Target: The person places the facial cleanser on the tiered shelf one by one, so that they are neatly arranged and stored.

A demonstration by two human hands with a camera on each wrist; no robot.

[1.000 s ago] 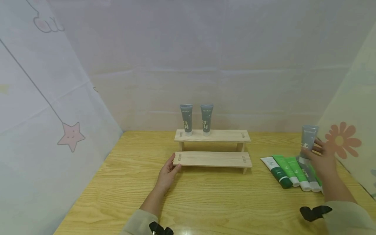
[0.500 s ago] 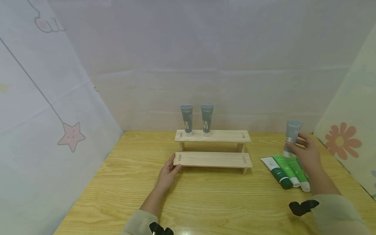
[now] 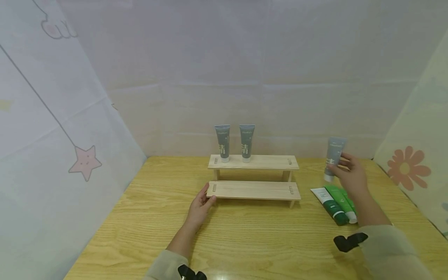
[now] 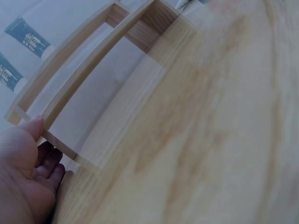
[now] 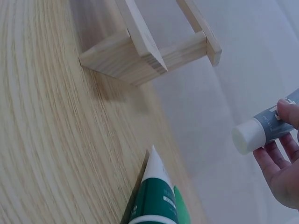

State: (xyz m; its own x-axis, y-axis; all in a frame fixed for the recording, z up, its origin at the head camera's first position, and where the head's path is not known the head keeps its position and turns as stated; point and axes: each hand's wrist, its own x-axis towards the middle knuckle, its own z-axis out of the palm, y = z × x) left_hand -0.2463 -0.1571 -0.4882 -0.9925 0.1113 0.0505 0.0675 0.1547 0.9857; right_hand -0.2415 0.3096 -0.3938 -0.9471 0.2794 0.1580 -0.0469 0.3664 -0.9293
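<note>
My right hand (image 3: 351,177) grips a grey-blue squeeze tube (image 3: 335,151) by its side, cap down and slightly tilted, in the air above the table. The right wrist view shows its white cap (image 5: 249,136) below the thumb and fingers. My left hand (image 3: 200,208) holds the left end of a two-step wooden stand (image 3: 255,189); in the left wrist view the thumb lies at the board's edge and the fingers curl by the leg. Two matching grey-blue tubes, one at the left end (image 3: 223,143) and another beside it (image 3: 246,143), stand cap-down on the upper step.
Right of the stand, a white and dark green tube (image 3: 330,207) lies on the wooden table (image 3: 266,241) beside light green tubes (image 3: 338,198), partly hidden by my right arm. A pale cloth backdrop (image 3: 315,97) rises behind the table.
My right hand has carried the grey-blue tube leftward and slightly up, away from above the lying tubes, toward the stand. The left hand and the two standing tubes have stayed put.
</note>
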